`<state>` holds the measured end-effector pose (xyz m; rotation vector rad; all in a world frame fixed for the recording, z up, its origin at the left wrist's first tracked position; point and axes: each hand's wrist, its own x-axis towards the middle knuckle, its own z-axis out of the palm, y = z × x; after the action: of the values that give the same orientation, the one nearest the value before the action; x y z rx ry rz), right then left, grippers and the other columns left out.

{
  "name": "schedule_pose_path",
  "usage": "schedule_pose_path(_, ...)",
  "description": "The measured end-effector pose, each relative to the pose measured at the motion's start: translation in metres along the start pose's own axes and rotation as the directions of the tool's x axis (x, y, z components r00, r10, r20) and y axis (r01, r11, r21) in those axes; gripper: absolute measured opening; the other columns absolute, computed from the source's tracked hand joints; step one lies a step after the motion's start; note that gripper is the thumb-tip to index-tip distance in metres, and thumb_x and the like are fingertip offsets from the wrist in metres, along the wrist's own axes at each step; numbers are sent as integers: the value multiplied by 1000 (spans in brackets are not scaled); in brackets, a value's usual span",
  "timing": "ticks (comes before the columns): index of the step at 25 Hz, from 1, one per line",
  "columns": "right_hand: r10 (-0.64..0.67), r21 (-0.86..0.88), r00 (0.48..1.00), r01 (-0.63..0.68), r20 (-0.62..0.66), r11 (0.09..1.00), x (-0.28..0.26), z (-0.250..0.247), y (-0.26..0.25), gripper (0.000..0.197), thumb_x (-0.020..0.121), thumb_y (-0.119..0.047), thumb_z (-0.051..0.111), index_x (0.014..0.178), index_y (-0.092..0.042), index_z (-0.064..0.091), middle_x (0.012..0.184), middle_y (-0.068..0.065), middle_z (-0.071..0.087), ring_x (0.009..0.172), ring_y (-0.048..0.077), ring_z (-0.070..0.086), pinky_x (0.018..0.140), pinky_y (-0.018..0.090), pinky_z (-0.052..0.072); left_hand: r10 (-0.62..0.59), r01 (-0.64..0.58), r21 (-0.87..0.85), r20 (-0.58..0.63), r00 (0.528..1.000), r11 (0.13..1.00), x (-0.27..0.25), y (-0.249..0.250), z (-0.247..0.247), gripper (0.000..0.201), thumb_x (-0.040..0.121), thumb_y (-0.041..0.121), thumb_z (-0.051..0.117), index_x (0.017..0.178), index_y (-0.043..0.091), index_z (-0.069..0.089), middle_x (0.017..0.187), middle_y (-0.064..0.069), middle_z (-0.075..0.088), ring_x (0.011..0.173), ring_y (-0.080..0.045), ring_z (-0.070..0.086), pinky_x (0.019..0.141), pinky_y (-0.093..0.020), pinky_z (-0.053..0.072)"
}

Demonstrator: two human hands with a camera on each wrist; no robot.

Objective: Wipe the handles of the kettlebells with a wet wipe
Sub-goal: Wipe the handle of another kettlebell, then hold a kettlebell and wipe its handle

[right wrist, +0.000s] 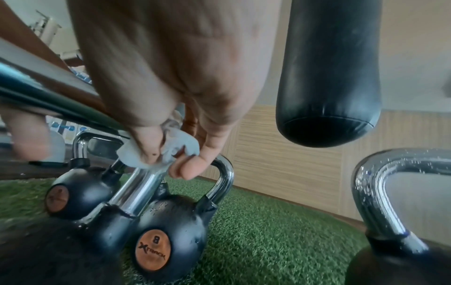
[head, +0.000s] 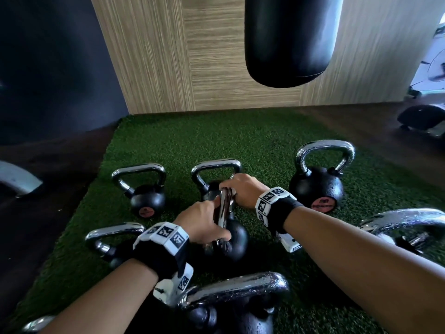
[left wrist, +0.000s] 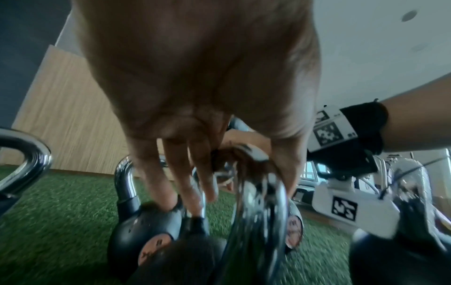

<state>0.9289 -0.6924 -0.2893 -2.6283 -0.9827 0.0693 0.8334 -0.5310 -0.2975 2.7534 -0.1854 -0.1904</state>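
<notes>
Head view, centre of frame: one kettlebell (head: 231, 235) tipped toward the person on the turf (head: 216, 141), its chrome handle (head: 225, 209) standing edge-on between both hands. Left hand (head: 202, 224) wraps the near side of that handle, likely to steady the tilt so the bell won't roll. Right hand (head: 240, 191) is at the handle's far end; right wrist view shows its fingers (right wrist: 187, 167) pinching a crumpled white wipe (right wrist: 180, 148) against the chrome, mid-frame, thumb side pressed on. Wipe hidden in head view. Other kettlebells stand upright around it: left (head: 147, 196), upper right (head: 317, 186), several along the lower edge; some handles carry droplets. Punching bag (head: 289, 39) hangs at top. No containers visible, no wipe pack in sight.
</notes>
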Motion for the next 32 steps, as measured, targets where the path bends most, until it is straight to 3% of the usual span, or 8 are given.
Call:
schedule_pose_path(3, 51, -68, 999, -51, 8, 996, -6, -9, 5, 7, 85, -28, 64, 88, -24, 68, 85, 6, 69, 77, 26, 69, 70, 34, 57, -19, 7, 73, 157, 987, 997, 13, -7, -22, 45, 60, 37, 87, 94, 32, 58, 97, 9, 67, 90, -12, 61, 74, -23, 46)
schedule_pose_path(6, 125, -71, 992, -124, 13, 990, -21, -14, 21, 8, 74, -31, 66, 78, -24, 69, 73, -2, 68, 66, 17, 66, 59, 24, 50, 94, -129, 107, 287, 953, 986, 26, -8, -46, 70, 62, 15, 89, 119, 42, 57, 109, 12, 67, 105, -11, 61, 81, -21, 49)
schedule_pose_path(9, 163, -97, 987, -163, -6, 982, -38, -9, 31, 16, 64, -40, 56, 64, -24, 60, 60, -6, 59, 51, 7, 55, 42, 17, 36, 138, -239, 309, 316, 939, 920, 39, -5, -56, 109, 63, 19, 90, 150, 51, 32, 125, 9, 65, 113, -13, 62, 94, -30, 52)
schedule_pose_path(17, 207, -121, 978, -208, -18, 971, -42, -6, 19, 16, 76, -29, 62, 85, -19, 69, 79, 2, 69, 74, 24, 70, 60, 31, 58, 147, -159, 386, 59, 987, 909, 27, -14, -45, 95, 65, 23, 88, 140, 60, 42, 122, 3, 71, 111, -19, 67, 92, -30, 54)
schedule_pose_path(21, 297, -139, 955, -293, 7, 946, -68, -21, 6, 47, 82, -21, 68, 125, -20, 50, 97, 11, 68, 86, 31, 68, 70, 40, 59, 86, -70, 107, -153, 985, 992, -19, -25, -26, 79, 80, 19, 71, 145, 53, 40, 132, -2, 67, 115, -22, 66, 95, -28, 53)
schedule_pose_path(23, 303, -69, 953, -300, 32, 951, -86, -37, -7, 53, 82, -18, 74, 124, -18, 42, 92, 9, 66, 81, 29, 67, 66, 41, 57, 23, -37, -65, -207, 978, 997, -50, -38, -13, 82, 83, 4, 60, 148, 49, 39, 140, 1, 62, 119, -18, 65, 99, -28, 52)
schedule_pose_path(28, 284, 21, 959, -283, -25, 959, -140, -67, -55, 39, 72, -20, 85, 104, -21, 64, 91, -7, 64, 83, 13, 59, 64, 24, 45, -25, 42, -246, 72, 997, 968, -103, -61, 28, 75, 81, -6, 53, 133, 47, 56, 128, 11, 66, 103, -9, 65, 93, -26, 53)
schedule_pose_path(32, 248, 87, 968, -249, 24, 965, -176, -66, -90, 28, 75, -18, 78, 101, -28, 73, 86, -15, 67, 73, -8, 57, 65, 8, 43, -29, 144, -305, 354, 935, 941, -139, -67, 76, 66, 64, 23, 80, 106, 66, 55, 111, 22, 68, 98, 3, 63, 84, -17, 52)
